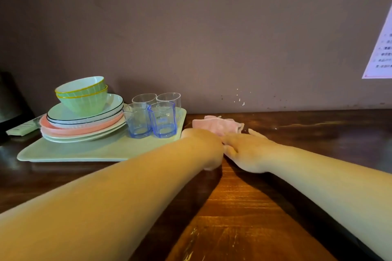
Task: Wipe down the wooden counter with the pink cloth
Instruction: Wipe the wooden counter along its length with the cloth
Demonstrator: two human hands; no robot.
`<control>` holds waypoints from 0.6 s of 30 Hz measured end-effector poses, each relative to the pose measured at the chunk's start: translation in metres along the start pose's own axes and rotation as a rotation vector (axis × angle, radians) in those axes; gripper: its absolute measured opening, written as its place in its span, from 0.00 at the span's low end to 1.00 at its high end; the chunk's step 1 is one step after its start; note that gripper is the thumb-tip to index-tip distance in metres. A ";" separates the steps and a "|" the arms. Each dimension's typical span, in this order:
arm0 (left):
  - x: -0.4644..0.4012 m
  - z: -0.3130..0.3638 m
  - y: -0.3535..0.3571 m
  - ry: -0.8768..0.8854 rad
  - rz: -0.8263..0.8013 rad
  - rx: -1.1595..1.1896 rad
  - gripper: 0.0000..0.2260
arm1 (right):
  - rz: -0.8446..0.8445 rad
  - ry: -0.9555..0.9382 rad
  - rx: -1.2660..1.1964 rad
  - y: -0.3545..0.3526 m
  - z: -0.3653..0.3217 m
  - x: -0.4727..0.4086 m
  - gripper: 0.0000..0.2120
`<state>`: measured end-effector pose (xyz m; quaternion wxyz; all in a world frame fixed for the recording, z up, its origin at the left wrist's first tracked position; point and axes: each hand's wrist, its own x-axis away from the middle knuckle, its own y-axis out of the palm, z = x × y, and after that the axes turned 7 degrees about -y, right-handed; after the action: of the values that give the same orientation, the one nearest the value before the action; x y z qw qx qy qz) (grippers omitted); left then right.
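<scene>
Flat and spread, the right hand (247, 150) lies fingers-forward on the near edge of the pink cloth (218, 126), nothing curled around the fabric. The left hand (203, 146) sits just beside it at 9 o'clock, touching it at the knuckles; its fingers are turned under and out of sight, so whether it grips the cloth cannot be told. Seen from the head camera, the cloth lies bunched on the wooden counter (244, 207) at 12 o'clock from the hands, close to the wall (191, 27). At 9 o'clock from the cloth rests a pale green tray (84, 150) carrying stacked plates (84, 125), two green bowls (84, 95) atop them, and four clear glasses (152, 116), the front pair tinted blue. White paper (381, 48) hangs at 2 o'clock.
</scene>
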<state>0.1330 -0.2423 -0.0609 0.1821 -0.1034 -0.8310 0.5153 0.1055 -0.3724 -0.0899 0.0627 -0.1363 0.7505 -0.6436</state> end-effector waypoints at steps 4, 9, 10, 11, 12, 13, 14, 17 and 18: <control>-0.014 -0.010 -0.012 -0.081 -0.040 0.188 0.16 | -0.001 0.082 0.089 -0.011 -0.007 -0.035 0.23; -0.010 -0.003 -0.008 -0.003 -0.069 0.159 0.21 | -0.021 0.131 0.043 -0.020 -0.019 -0.026 0.22; -0.004 -0.003 -0.008 0.009 -0.082 0.130 0.20 | -0.036 0.153 0.051 -0.022 -0.023 -0.013 0.22; -0.001 -0.002 -0.007 0.012 -0.090 0.120 0.19 | -0.046 0.179 0.080 -0.020 -0.026 0.001 0.21; 0.003 0.000 -0.007 0.019 -0.085 0.103 0.18 | -0.046 0.179 0.146 -0.018 -0.030 0.014 0.20; 0.004 0.002 -0.009 0.040 -0.059 0.097 0.16 | -0.042 0.180 0.212 -0.014 -0.035 0.025 0.20; 0.005 0.005 -0.010 0.056 -0.031 0.091 0.13 | -0.014 0.162 0.265 -0.010 -0.038 0.029 0.19; -0.009 0.008 -0.024 0.090 0.027 0.246 0.23 | 0.130 0.205 0.086 -0.008 -0.035 0.015 0.21; -0.012 0.008 -0.027 0.087 0.023 0.278 0.24 | 0.148 0.217 0.010 -0.010 -0.028 0.003 0.23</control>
<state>0.1407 -0.2649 -0.0421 0.2246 -0.1093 -0.7417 0.6224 0.0960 -0.3482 -0.0751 0.0289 -0.0100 0.7578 -0.6518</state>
